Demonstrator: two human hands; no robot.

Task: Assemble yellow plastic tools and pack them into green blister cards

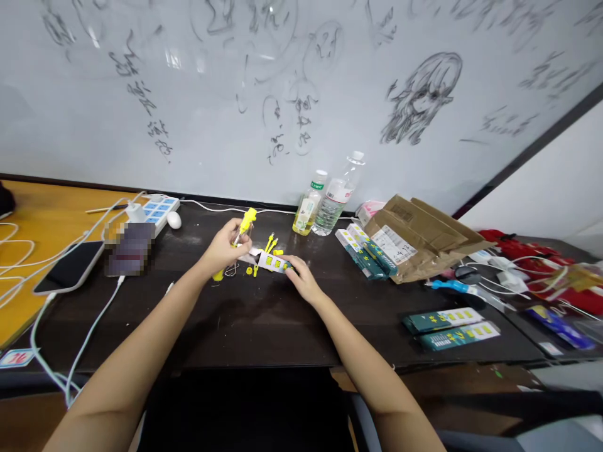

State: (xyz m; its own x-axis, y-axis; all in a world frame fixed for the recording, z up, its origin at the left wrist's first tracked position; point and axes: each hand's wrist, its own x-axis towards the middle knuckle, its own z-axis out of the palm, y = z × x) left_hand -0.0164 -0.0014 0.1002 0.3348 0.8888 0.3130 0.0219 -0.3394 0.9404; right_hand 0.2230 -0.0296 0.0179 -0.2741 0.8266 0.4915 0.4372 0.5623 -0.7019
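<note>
My left hand (225, 243) has its fingers closed around the lower part of a yellow plastic piece (247, 219), which stands upright and tilts to the right. My right hand (304, 279) grips the right end of a narrow white box with yellow squares (273, 261). The box's open left end, with a raised flap, lies near my left fingertips. Behind and in front of the box are small yellow parts (271, 242). A thin pale cord (231, 269) lies below my left hand. The exact kind of the yellow piece is unclear.
Two bottles (330, 201) stand at the back against the whiteboard (211, 125). To the right are a brown paper bag (424, 235) and several similar boxes (455, 328). On the left lie a phone (70, 267), charging cables and a power strip (162, 210).
</note>
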